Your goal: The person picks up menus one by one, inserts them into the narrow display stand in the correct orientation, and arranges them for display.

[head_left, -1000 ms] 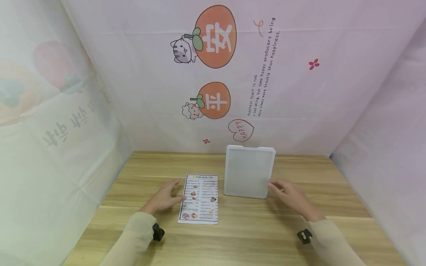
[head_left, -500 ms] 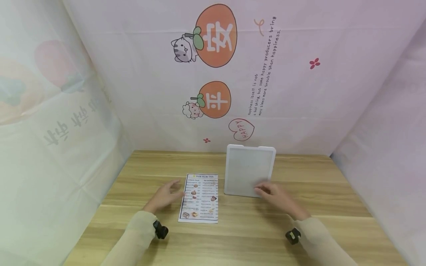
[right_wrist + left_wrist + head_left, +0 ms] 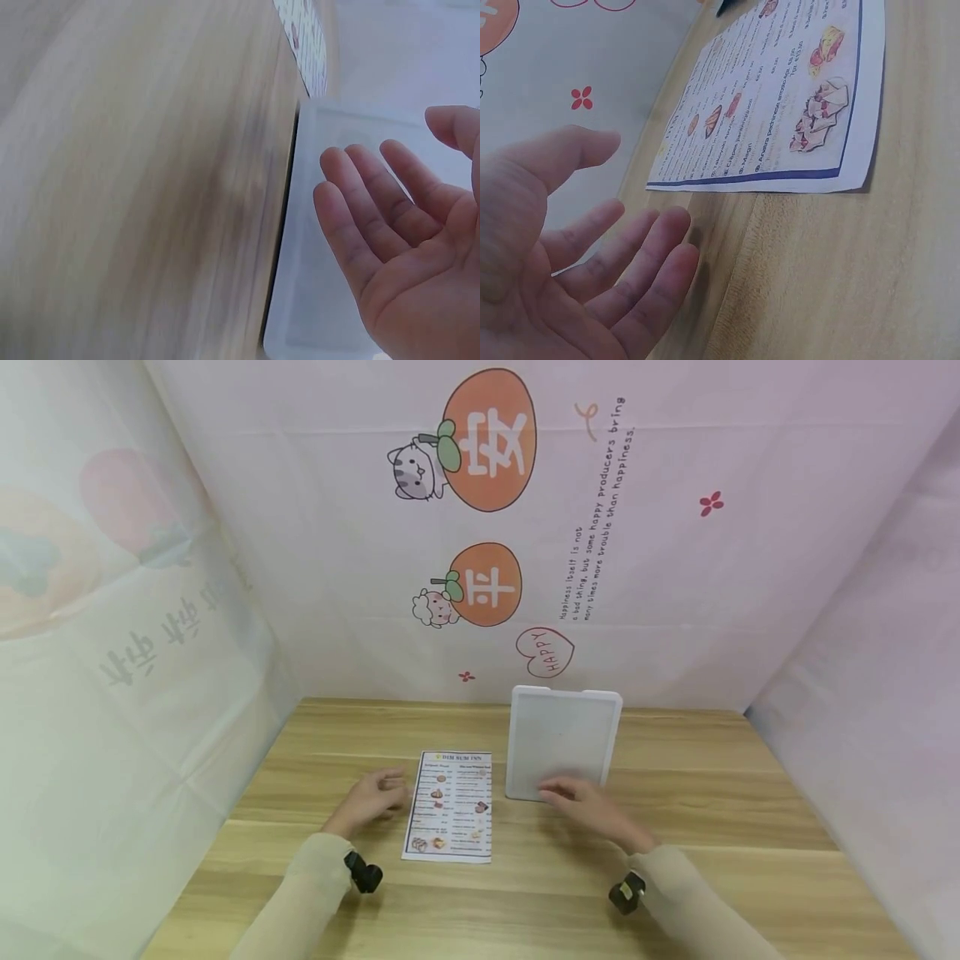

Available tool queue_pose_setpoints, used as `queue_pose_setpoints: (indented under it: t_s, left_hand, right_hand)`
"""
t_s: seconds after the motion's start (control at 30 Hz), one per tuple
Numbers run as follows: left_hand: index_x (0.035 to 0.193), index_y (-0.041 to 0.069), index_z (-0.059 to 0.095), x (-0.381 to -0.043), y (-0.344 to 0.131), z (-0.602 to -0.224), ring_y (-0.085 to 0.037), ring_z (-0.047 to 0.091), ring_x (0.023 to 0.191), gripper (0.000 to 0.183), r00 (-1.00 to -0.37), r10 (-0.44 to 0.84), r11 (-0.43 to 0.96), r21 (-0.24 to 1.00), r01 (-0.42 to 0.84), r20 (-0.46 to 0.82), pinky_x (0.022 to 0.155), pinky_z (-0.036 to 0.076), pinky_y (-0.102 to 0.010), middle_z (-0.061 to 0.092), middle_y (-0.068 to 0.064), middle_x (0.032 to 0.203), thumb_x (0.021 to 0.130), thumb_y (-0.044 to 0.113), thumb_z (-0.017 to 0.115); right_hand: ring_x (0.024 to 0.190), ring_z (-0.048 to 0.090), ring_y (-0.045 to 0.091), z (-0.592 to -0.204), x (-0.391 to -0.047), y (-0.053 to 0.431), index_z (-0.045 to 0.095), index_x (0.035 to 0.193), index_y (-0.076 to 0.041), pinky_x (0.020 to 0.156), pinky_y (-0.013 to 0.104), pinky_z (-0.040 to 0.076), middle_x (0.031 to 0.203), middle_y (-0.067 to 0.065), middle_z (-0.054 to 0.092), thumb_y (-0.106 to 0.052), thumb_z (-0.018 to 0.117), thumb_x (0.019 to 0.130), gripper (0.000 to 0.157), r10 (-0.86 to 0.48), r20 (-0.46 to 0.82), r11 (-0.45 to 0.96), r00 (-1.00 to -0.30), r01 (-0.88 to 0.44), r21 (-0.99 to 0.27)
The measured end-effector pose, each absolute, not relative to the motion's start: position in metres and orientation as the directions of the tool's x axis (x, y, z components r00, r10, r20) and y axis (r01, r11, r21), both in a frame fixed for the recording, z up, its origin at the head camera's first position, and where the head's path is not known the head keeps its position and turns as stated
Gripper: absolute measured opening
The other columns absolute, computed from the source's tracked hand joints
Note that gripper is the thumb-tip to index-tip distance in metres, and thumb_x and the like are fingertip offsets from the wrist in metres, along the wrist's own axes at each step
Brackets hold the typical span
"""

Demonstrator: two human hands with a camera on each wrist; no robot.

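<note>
A printed menu sheet (image 3: 450, 810) headed "DIM SUM INN" lies flat on the wooden table. Just off its left edge is my left hand (image 3: 371, 802), and in the left wrist view the relaxed fingers (image 3: 652, 262) hold nothing. To the right of the menu a white-framed, pale grey panel (image 3: 562, 739) stands upright, leaning back slightly. My right hand (image 3: 588, 810) is in front of the panel's lower part and covers some of its bottom edge. The right wrist view shows that hand's fingers (image 3: 375, 217) loosely extended before the panel, palm bare.
A white printed cloth (image 3: 645, 652) with cartoon fruit hangs behind the table (image 3: 480, 910). More cloth closes off the left and right sides. A small dark camera sits on each wrist.
My right hand has moved left from the panel's right edge to in front of its lower part. My left hand has drawn back slightly from the menu. Menu and panel stay put.
</note>
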State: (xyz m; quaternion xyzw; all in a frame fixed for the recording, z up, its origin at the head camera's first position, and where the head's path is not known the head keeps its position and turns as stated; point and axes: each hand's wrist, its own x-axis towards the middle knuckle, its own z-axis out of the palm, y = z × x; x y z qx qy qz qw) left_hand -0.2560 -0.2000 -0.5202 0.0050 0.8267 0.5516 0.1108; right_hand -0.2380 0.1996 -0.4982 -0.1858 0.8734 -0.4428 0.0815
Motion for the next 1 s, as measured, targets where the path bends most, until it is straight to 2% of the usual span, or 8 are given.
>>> queue_pose_setpoints:
  t_s: [0.2,0.33,0.47,0.67,0.83,1.0]
  left_hand:
    - [0.139,-0.002,0.053,-0.255,-0.196,-0.518,-0.028,0.069,0.098,0.053,-0.971,0.099,0.392,0.905,-0.163,-0.218,0.079,0.059,-0.038,0.068,-0.018,0.116,0.096,0.024,0.07]
    - [0.133,-0.003,0.058,-0.256,-0.192,-0.519,-0.026,0.07,0.095,0.046,-0.97,0.077,0.392,0.902,-0.181,-0.229,0.08,0.059,-0.039,0.071,-0.014,0.109,0.096,0.022,0.069]
    - [0.126,-0.002,0.063,-0.258,-0.189,-0.519,-0.024,0.069,0.092,0.04,-0.969,0.057,0.4,0.894,-0.2,-0.242,0.079,0.059,-0.038,0.071,-0.012,0.105,0.096,0.023,0.069]
    - [0.121,-0.001,0.067,-0.261,-0.186,-0.521,-0.022,0.069,0.091,0.035,-0.966,0.019,0.4,0.887,-0.23,-0.259,0.078,0.059,-0.035,0.071,-0.01,0.104,0.096,0.023,0.068]
    - [0.118,-0.001,0.069,-0.262,-0.187,-0.525,-0.021,0.069,0.089,0.032,-0.963,-0.008,0.38,0.889,-0.254,-0.271,0.077,0.059,-0.035,0.071,-0.009,0.103,0.095,0.021,0.07]
    - [0.117,-0.003,0.07,-0.263,-0.187,-0.527,-0.023,0.069,0.091,0.032,-0.959,0.018,0.333,0.906,-0.262,-0.284,0.08,0.059,-0.037,0.071,-0.011,0.105,0.093,0.019,0.07]
  right_hand:
    - [0.11,0.061,0.03,-0.5,-0.237,0.183,0.062,0.132,-0.005,0.091,0.045,0.052,0.128,0.012,0.062,-0.036,0.056,0.104,0.043,-0.41,-0.05,0.49,-0.911,-0.173,-0.854]
    - [0.106,0.064,0.038,-0.5,-0.237,0.174,0.054,0.139,0.001,0.089,0.048,0.054,0.128,0.021,0.061,-0.034,0.052,0.106,0.049,-0.447,-0.099,0.412,-0.889,-0.106,-0.905]
    - [0.112,0.062,0.043,-0.501,-0.238,0.164,0.047,0.143,0.005,0.094,0.052,0.052,0.13,0.029,0.058,-0.031,0.05,0.107,0.051,-0.471,-0.132,0.333,-0.872,-0.038,-0.942]
    - [0.124,0.055,0.043,-0.505,-0.239,0.15,0.04,0.145,0.011,0.105,0.051,0.045,0.138,0.03,0.053,-0.031,0.05,0.106,0.058,-0.479,-0.176,0.276,-0.86,0.042,-0.96]
    - [0.128,0.052,0.043,-0.506,-0.239,0.142,0.032,0.146,0.016,0.107,0.05,0.043,0.141,0.033,0.048,-0.034,0.054,0.104,0.069,-0.491,-0.207,0.232,-0.846,0.102,-0.967]
    - [0.132,0.047,0.043,-0.511,-0.241,0.136,0.031,0.145,0.018,0.109,0.05,0.041,0.148,0.033,0.04,-0.029,0.052,0.105,0.066,-0.505,-0.233,0.188,-0.831,0.158,-0.97]
